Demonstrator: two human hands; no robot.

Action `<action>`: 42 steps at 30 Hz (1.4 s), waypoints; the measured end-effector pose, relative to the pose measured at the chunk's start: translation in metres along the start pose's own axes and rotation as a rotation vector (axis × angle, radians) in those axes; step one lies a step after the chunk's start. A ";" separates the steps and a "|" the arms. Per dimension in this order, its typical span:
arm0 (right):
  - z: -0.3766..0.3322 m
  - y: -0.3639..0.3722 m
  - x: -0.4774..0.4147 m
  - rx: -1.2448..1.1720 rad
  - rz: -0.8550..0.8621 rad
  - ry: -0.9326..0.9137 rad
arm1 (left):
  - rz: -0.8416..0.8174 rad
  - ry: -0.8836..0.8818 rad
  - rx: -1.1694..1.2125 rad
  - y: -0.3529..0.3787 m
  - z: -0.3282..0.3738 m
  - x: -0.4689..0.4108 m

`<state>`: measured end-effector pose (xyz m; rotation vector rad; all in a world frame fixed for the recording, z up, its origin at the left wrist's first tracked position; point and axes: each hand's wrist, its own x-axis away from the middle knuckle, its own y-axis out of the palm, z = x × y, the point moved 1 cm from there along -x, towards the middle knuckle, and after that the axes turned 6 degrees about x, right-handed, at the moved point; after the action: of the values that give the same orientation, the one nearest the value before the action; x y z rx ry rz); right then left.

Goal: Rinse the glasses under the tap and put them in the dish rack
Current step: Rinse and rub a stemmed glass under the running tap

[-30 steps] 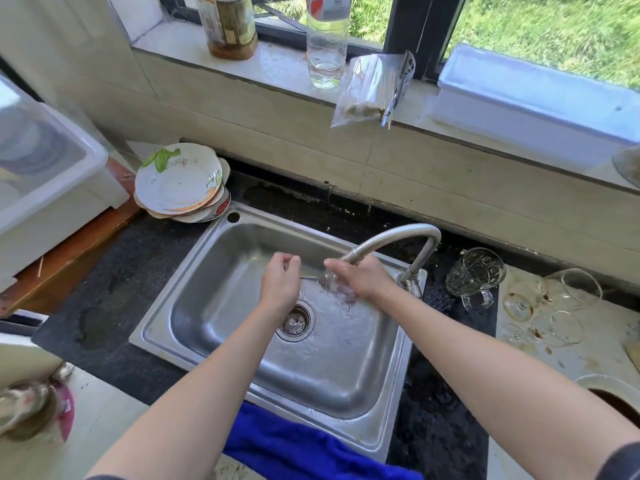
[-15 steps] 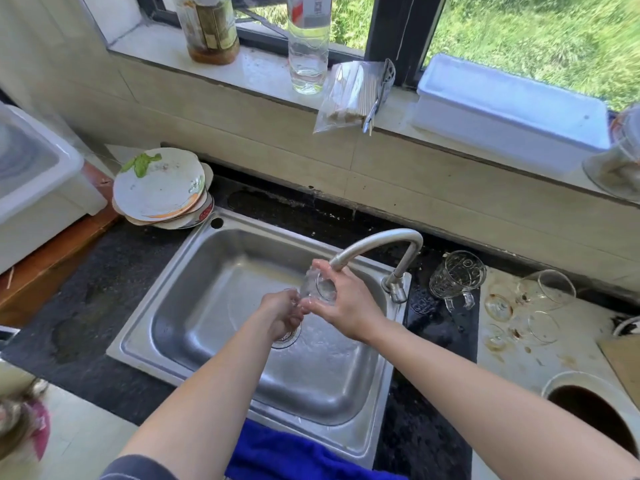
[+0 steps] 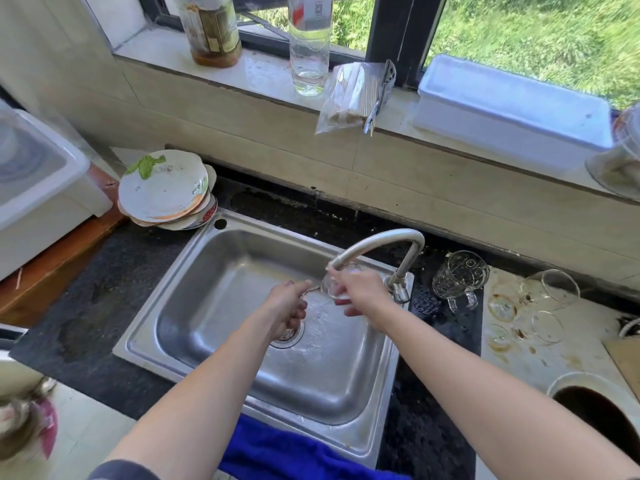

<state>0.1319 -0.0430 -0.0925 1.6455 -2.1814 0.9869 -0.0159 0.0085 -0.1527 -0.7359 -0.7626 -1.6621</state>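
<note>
Over the steel sink (image 3: 194, 271), both my hands hold one clear stemmed glass (image 3: 330, 287) just under the mouth of the curved tap (image 3: 377, 242). My right hand (image 3: 358, 289) wraps the bowl. My left hand (image 3: 289, 304) pinches the stem end. Water splashes near the drain (image 3: 289, 336). On the right counter a patterned glass mug (image 3: 459, 277) lies tipped, and beyond it several stained wine glasses (image 3: 550, 291) lie on their sides. No dish rack is clearly visible.
Dirty plates (image 3: 164, 190) are stacked left of the sink beside a white plastic box (image 3: 38, 192). The windowsill holds a jar (image 3: 211, 29), a clear bottle (image 3: 310, 46), a chopstick bag (image 3: 353, 97) and a white tub (image 3: 512, 116). A blue cloth (image 3: 287, 452) hangs over the sink's front edge.
The glass has been lifted from low in the sink up to the tap's mouth, both hands moving with it. My view has shifted slightly.
</note>
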 end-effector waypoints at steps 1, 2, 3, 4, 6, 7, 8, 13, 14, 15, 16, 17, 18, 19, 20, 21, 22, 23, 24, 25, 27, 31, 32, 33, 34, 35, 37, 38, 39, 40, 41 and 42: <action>0.001 -0.001 -0.002 -0.038 0.028 0.056 | 0.011 0.015 -0.012 -0.002 0.001 0.001; 0.003 -0.001 -0.003 0.006 0.069 0.051 | 0.034 0.034 -0.015 -0.005 0.002 0.004; 0.004 0.000 0.000 0.061 0.073 0.016 | 0.066 0.056 -0.006 -0.009 0.002 0.005; 0.006 0.002 0.003 0.112 0.022 -0.038 | 0.101 0.074 0.016 -0.013 0.002 0.007; 0.012 0.005 0.010 0.177 -0.117 -0.117 | 0.151 0.102 0.073 -0.023 0.000 0.009; 0.014 0.005 0.010 0.218 -0.093 -0.155 | 0.170 0.115 0.101 -0.026 -0.002 0.008; 0.016 0.002 0.007 0.280 0.001 -0.188 | 0.185 0.125 0.112 -0.028 -0.003 0.009; -0.008 0.006 0.012 -0.175 -0.156 -0.049 | 0.100 0.109 0.072 -0.019 -0.002 0.011; -0.011 0.004 0.015 -0.207 -0.271 0.016 | 0.089 0.098 0.070 -0.020 0.000 0.011; -0.011 -0.001 0.016 -0.169 -0.368 0.039 | 0.087 0.092 0.070 -0.022 0.002 0.011; -0.007 -0.005 0.013 -0.099 -0.413 0.041 | 0.087 0.087 0.056 -0.023 0.003 0.012; -0.003 -0.009 0.009 -0.011 -0.413 0.028 | 0.091 0.083 0.014 -0.023 0.002 0.012; -0.001 -0.011 0.007 0.067 -0.379 0.015 | 0.094 0.074 -0.037 -0.022 0.001 0.012; -0.001 -0.009 0.005 0.079 -0.337 0.011 | 0.088 0.064 -0.064 -0.020 -0.001 0.013; 0.000 -0.006 0.002 0.028 -0.314 0.014 | 0.079 0.049 -0.051 -0.017 -0.003 0.013; -0.003 -0.004 0.002 -0.050 -0.326 0.019 | 0.071 0.033 -0.009 -0.016 -0.003 0.012; -0.005 -0.002 0.003 -0.110 -0.376 0.027 | 0.067 0.026 0.036 -0.018 -0.002 0.011; -0.007 -0.002 0.004 -0.113 -0.436 0.032 | 0.061 0.026 0.070 -0.021 -0.001 0.010; -0.007 -0.003 0.003 -0.049 -0.482 0.022 | 0.056 0.027 0.082 -0.023 0.000 0.010; -0.007 -0.004 0.002 0.037 -0.487 0.007 | 0.056 0.024 0.074 -0.025 0.000 0.011; -0.010 -0.002 0.000 0.104 -0.388 -0.030 | 0.057 0.023 0.044 -0.024 -0.001 0.013; -0.012 0.004 0.003 -0.021 -0.437 -0.021 | 0.089 0.030 0.135 -0.025 0.003 0.016; -0.009 0.000 0.003 0.029 -0.419 -0.022 | 0.092 0.050 0.129 -0.028 0.006 0.016; -0.005 -0.003 0.000 0.067 -0.349 -0.029 | 0.092 0.080 0.108 -0.029 0.008 0.018; 0.001 -0.007 -0.004 0.069 -0.241 -0.027 | 0.084 0.115 0.077 -0.028 0.009 0.018; 0.006 -0.010 -0.006 0.013 -0.142 -0.008 | 0.068 0.148 0.047 -0.024 0.011 0.020; 0.012 -0.007 -0.007 -0.177 -0.087 0.068 | 0.015 0.201 0.030 -0.011 0.015 0.024; 0.015 -0.005 -0.006 -0.270 -0.109 0.126 | -0.018 0.223 0.030 -0.004 0.018 0.026; 0.017 -0.004 -0.004 -0.341 -0.135 0.189 | -0.050 0.244 0.030 0.001 0.020 0.028; 0.019 -0.006 -0.002 -0.381 -0.160 0.243 | -0.084 0.270 0.010 0.007 0.022 0.031; 0.023 -0.009 -0.001 -0.399 -0.188 0.280 | -0.097 0.303 -0.057 0.013 0.024 0.033; 0.026 -0.011 0.001 -0.409 -0.200 0.301 | -0.084 0.350 -0.175 0.018 0.026 0.035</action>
<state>0.1466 -0.0622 -0.1076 1.3885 -1.8282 0.6309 -0.0027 0.0055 -0.1075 -0.5166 -0.4088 -1.8862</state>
